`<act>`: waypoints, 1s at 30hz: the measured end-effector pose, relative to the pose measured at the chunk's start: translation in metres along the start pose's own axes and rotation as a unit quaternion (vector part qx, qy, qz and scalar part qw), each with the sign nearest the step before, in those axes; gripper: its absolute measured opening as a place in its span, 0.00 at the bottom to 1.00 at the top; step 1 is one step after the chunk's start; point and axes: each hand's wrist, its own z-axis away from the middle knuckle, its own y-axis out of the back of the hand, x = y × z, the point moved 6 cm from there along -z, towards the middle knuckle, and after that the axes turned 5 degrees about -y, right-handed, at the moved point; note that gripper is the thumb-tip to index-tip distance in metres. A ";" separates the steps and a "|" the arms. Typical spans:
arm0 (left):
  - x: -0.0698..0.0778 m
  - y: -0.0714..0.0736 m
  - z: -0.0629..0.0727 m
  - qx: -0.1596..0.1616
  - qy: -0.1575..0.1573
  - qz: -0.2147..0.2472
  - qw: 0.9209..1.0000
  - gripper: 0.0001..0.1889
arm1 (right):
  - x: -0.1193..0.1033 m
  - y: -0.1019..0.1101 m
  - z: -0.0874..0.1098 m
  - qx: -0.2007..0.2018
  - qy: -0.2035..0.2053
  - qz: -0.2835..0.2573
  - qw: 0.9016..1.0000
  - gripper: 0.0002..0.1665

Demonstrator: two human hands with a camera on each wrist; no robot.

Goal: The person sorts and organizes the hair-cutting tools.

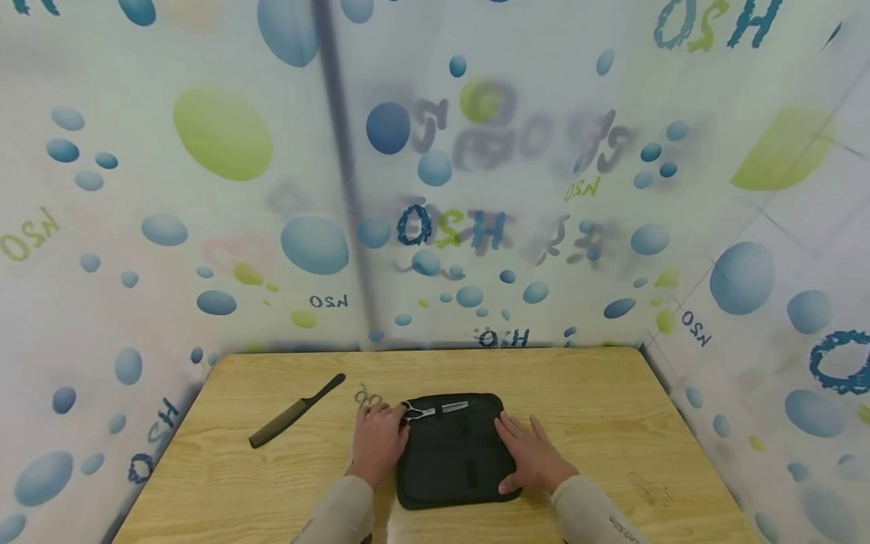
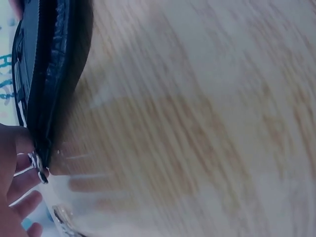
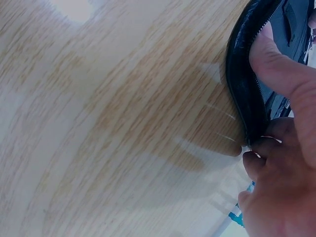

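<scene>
A flat black zip case lies on the table, its inner face up. Black-handled scissors sit under a strap along its far edge, rings at the left corner. My left hand grips that far left corner, beside a metal zip pull; its other fingers are spread. On the opposite side my right hand holds the case's right edge, thumb over the zip rim and fingers at the outer edge. Silver finger rings, apparently of another pair of scissors, show behind my left hand, which hides the rest.
A dark comb with a long handle lies slantwise on the wooden table, left of the case. Patterned sheets with blue and green dots rise behind the table and along both sides.
</scene>
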 end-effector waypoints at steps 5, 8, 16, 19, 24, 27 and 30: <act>0.000 0.000 0.000 -0.006 -0.007 0.018 1.000 0.15 | 0.001 0.001 0.001 0.004 0.007 0.000 1.000 0.66; -0.001 0.000 0.000 -0.002 -0.010 0.031 0.999 0.15 | 0.001 0.001 0.001 0.007 0.011 0.000 1.000 0.66; -0.001 -0.005 -0.001 0.000 -0.012 0.029 0.999 0.15 | 0.002 0.001 0.001 0.005 0.009 0.002 1.000 0.66; 0.001 -0.007 -0.002 0.000 -0.015 0.024 1.000 0.15 | 0.002 0.000 0.001 0.002 0.006 0.001 1.000 0.66; 0.004 -0.007 -0.004 0.002 -0.025 0.016 1.000 0.15 | 0.001 0.000 0.001 -0.002 0.003 -0.002 1.000 0.65; 0.007 -0.007 -0.006 -0.006 -0.026 0.014 1.000 0.15 | 0.000 0.001 0.001 -0.003 0.002 0.000 1.000 0.65; 0.010 -0.008 -0.007 -0.015 -0.026 0.009 1.000 0.15 | 0.000 0.001 0.001 -0.001 0.004 0.001 1.000 0.65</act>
